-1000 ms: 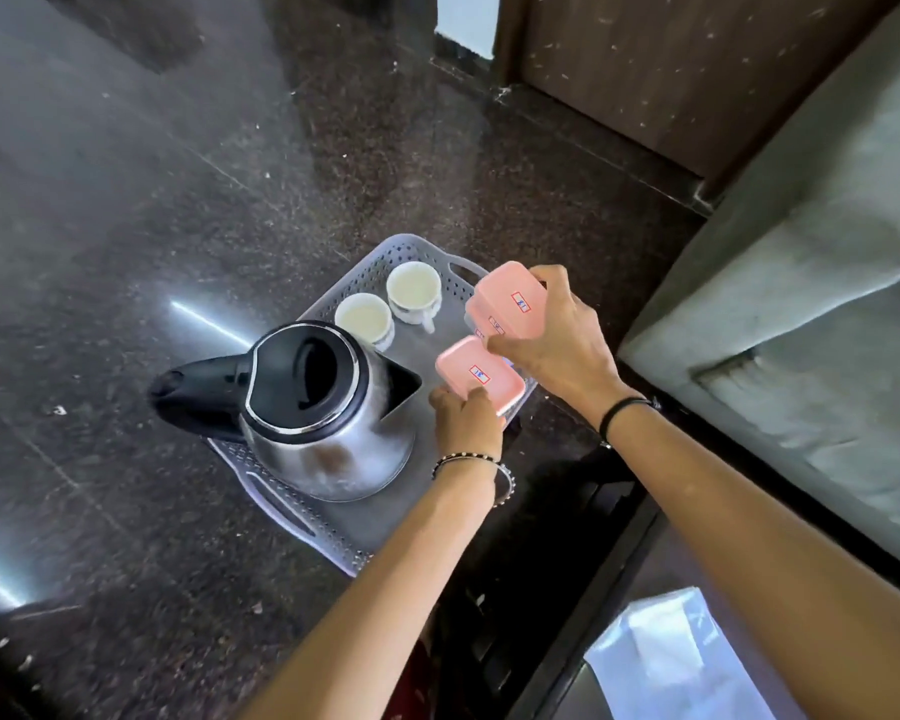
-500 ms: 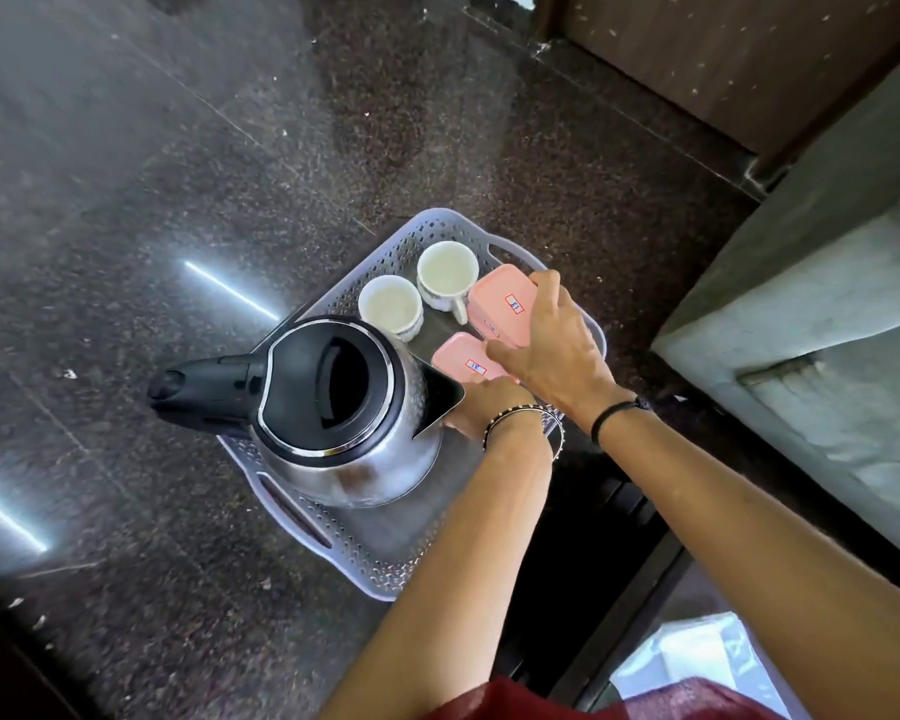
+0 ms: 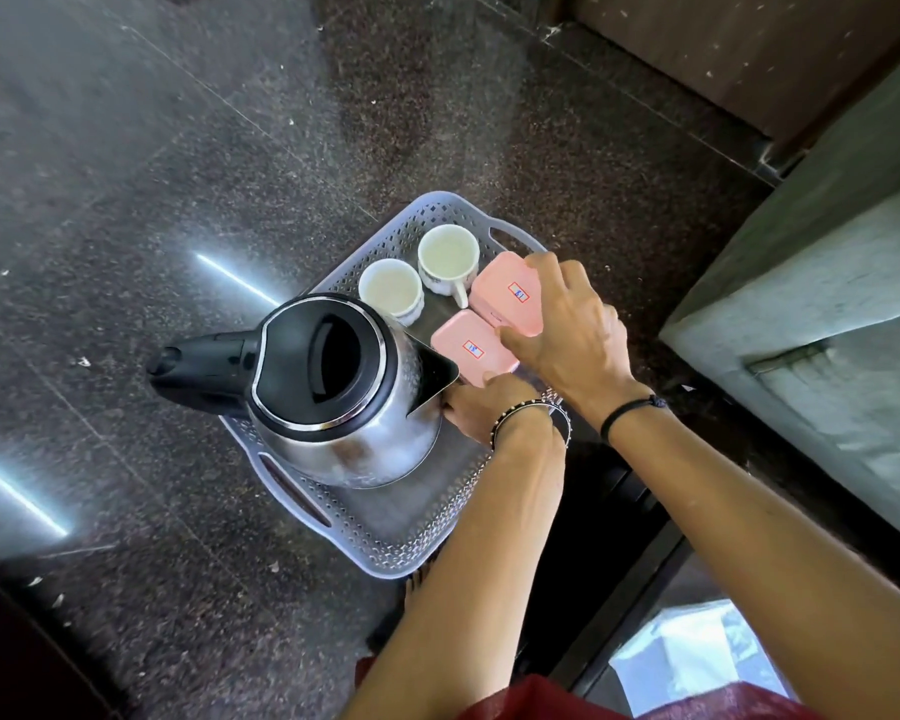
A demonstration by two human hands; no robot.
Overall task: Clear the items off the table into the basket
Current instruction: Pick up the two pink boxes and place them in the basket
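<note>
Granite floor (image 3: 178, 148); basket (image 3: 385, 558) on it, kettle (image 3: 333, 387) inside. My right hand (image 3: 578, 345): fingers curled over far box (image 3: 505, 293), seating it in the corner. My left hand (image 3: 489, 407): thumb on near box (image 3: 468, 350), alongside; fingers hidden, grip unclear.

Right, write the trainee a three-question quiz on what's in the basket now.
1. True or false: the kettle stands outside the basket.
2. How many cups sit in the basket? A one, B two, C three.
3. Fill in: the right hand grips a ___ box.
Key: 1 false; 2 B; 3 pink.
</note>
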